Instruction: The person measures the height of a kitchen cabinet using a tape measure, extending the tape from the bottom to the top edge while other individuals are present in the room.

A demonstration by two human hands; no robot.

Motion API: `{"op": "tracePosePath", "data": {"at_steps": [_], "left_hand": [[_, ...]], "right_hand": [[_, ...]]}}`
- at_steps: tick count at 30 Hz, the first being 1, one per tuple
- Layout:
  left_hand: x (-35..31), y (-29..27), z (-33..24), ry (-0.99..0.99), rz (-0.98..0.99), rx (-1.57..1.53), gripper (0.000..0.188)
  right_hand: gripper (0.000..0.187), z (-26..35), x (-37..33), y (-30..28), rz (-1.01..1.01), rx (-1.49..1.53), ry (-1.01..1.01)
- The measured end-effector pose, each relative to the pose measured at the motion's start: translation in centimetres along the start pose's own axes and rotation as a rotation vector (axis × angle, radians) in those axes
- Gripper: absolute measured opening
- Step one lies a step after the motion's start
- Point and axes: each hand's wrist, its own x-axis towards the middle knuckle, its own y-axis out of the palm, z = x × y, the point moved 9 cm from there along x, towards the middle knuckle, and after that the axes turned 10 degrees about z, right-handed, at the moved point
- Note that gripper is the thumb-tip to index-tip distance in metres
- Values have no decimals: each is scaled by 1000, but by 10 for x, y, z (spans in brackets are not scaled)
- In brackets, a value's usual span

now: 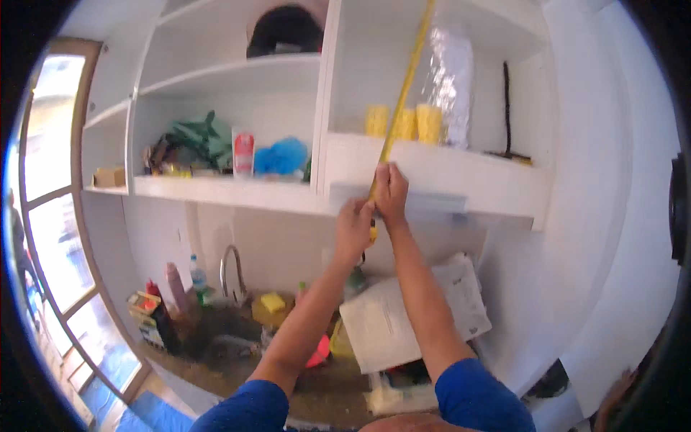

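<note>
A yellow tape measure (408,83) is pulled out in a long slanting line, its blade running up across the open right cabinet and out of the top of the view. My right hand (391,191) is closed on the blade just in front of the cabinet's lower board (446,169). Slightly lower and to the left, my left hand (355,229) is closed around the lower end, where a bit of yellow and black case shows beside the palm. Several yellow cups (429,124) and a clear shiny plastic-wrapped stack (450,86) stand on the shelf behind the blade.
The left cabinet shelf (216,186) holds green plastic, a red and white container (244,155) and a blue bag (282,156). Below are a faucet (232,273), bottles (175,286), a yellow sponge (273,302) and a large white panel (385,324). At far left is a framed glass door (61,252).
</note>
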Motion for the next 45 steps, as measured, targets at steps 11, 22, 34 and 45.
{"op": "tracePosePath", "data": {"at_steps": [11,22,34,45], "left_hand": [[-250,-4,149,-575,245,-249,27],[-306,-22,181,-639,279,-338,40],[-261,-34,152,-648,232,-299,41],[-202,-34,135,-642,226,-499,38]], "right_hand": [[33,11,-3,-5,-15,48,1],[26,3,-6,12,92,110,55],[10,40,-13,24,306,-230,-320],[12,53,-4,25,324,-321,-252]]}}
